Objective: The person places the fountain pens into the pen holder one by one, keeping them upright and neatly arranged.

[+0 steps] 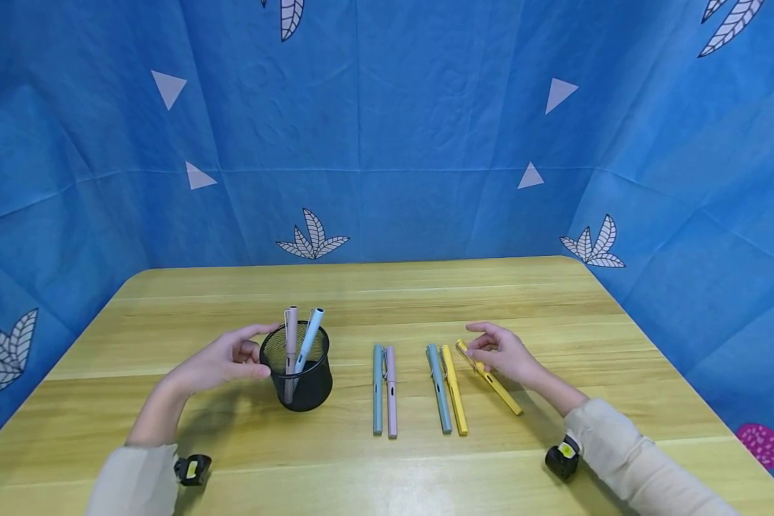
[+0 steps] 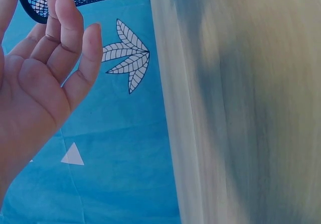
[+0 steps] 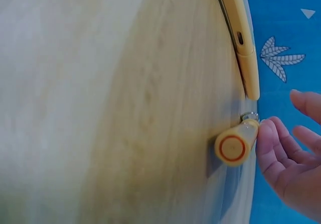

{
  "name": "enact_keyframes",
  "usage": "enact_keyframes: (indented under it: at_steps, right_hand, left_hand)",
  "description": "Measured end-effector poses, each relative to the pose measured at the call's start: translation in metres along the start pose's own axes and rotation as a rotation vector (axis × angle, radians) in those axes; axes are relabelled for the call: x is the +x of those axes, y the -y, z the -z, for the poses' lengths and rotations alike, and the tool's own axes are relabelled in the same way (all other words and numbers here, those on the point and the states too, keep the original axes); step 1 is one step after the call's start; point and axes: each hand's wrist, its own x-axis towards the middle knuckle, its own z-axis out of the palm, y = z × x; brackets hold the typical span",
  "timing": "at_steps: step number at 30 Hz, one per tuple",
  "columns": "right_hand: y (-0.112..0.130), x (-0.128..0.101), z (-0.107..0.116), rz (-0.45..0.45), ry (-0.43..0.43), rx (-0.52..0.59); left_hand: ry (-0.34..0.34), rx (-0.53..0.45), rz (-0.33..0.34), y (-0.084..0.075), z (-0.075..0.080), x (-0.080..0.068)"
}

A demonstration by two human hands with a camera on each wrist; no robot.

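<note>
Left hand (image 1: 222, 360) open, fingers relaxed, resting against 9 o'clock side of black mesh pen cup (image 1: 299, 373); cup upright on wooden table (image 1: 542, 301), holding pink pen (image 1: 290, 342) and light-blue pen (image 1: 309, 340). Right hand (image 1: 506, 355) at 3 o'clock of cup, fingertips on cap end of slanted yellow pen (image 1: 490, 378) lying flat on table; grip not clear, fingers loosely curved. Just at its 9 o'clock: second yellow pen (image 1: 454, 390) touching teal pen (image 1: 438, 388). Between these and cup: teal-and-pink pen pair (image 1: 384, 390), side by side.

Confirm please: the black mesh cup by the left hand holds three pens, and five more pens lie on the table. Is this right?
Not quite. The head view shows only two pens, one pink and one light blue, in the mesh cup by the left hand. Five pens do lie on the table.
</note>
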Motion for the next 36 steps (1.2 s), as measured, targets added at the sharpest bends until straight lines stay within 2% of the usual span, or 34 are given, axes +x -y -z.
enact_keyframes:
  at_steps: [5, 11, 21, 30, 36]
  right_hand:
    - [-0.001, 0.002, 0.004, -0.023, 0.021, -0.044]
    - [0.001, 0.001, 0.008, -0.037, 0.052, -0.042]
    - [0.000, 0.003, 0.010, -0.073, 0.094, -0.214]
    - [0.004, 0.003, 0.014, -0.103, 0.173, -0.272]
    - [0.007, 0.004, 0.014, -0.112, 0.188, -0.315]
  left_hand:
    - [0.001, 0.004, -0.007, 0.000, 0.000, 0.000]
    - [0.006, 0.002, -0.003, -0.001, 0.000, -0.001]
    - [0.007, -0.010, 0.011, -0.002, -0.001, -0.001]
    - [-0.002, 0.001, 0.013, 0.000, -0.001, -0.001]
    - [-0.001, 0.005, 0.012, 0.002, 0.000, -0.001]
